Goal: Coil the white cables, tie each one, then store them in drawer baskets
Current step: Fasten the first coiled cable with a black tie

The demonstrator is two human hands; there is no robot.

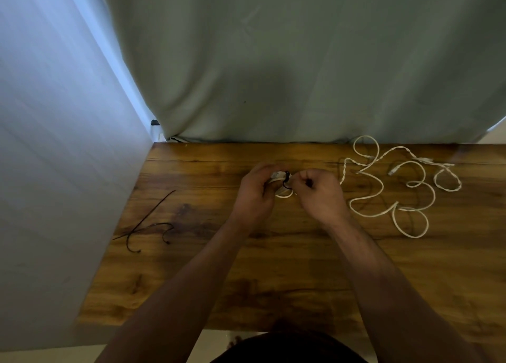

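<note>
Small white coiled cable (282, 194) over the brown wooden counter (273, 267), held between both hands. The left hand (254, 190) curls its fingers round the coil, and the right hand (320, 193) pinches the thin black tie (286, 180) wrapped across it. The tie's end runs rightward, so the tightening pull likely falls to the right hand; loose white cables (383, 187) lie farther right.
</note>
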